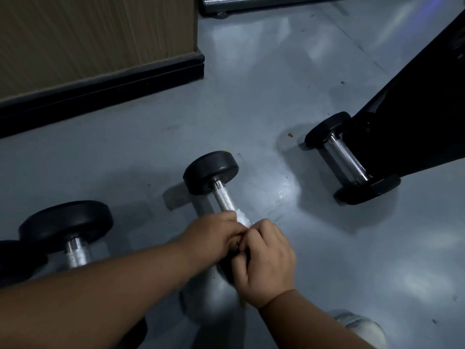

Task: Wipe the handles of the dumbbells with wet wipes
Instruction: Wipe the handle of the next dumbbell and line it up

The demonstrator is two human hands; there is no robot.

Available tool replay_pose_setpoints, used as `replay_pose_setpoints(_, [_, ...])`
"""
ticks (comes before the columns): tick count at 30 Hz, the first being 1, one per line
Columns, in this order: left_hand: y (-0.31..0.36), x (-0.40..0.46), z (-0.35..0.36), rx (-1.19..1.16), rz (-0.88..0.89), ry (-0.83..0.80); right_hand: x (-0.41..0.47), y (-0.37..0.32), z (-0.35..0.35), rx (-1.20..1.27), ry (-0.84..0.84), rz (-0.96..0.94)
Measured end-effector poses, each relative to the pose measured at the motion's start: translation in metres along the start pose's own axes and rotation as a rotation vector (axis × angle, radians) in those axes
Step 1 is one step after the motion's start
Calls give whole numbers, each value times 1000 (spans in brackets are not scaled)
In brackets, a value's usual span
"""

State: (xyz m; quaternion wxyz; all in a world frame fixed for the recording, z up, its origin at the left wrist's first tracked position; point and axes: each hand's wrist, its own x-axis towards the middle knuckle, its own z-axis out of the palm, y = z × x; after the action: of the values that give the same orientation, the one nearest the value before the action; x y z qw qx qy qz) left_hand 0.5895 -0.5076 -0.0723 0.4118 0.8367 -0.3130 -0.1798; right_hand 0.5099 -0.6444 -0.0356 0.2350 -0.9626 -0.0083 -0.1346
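Note:
A black dumbbell [211, 172] with a knurled steel handle [224, 199] lies on the grey floor in the middle. A white wet wipe [243, 219] is wrapped on the near part of that handle. My left hand [214, 238] and my right hand [264, 263] both curl round the wipe and handle, fingers meeting. The dumbbell's near head is hidden under my hands. A second dumbbell [68, 227] lies at the left, its handle [76, 255] partly behind my left forearm. A third dumbbell [349, 157] lies at the right.
A wood-panelled wall with a black skirting board [100, 89] runs along the upper left. A black slanted equipment frame [422, 107] stands over the right dumbbell. A metal bar [251, 3] lies at the top. A pale shoe [357, 326] shows bottom right.

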Motion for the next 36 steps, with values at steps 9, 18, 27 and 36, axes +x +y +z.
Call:
replay_pose_setpoints(9, [1,-4,5,13,-41,33,-1,0,2,-25,-5,4])
replay_pose_setpoints(18, [-26,15,-16,-75,-159,266,-1,-3,1,-43,-23,18])
replay_pose_setpoints(27, [-33,23,-23,-16,-137,256,-1,0,1,-36,-27,29])
replay_pose_setpoints(36, [-16,11,0,42,-4,55,0,1,0,-27,-18,24])
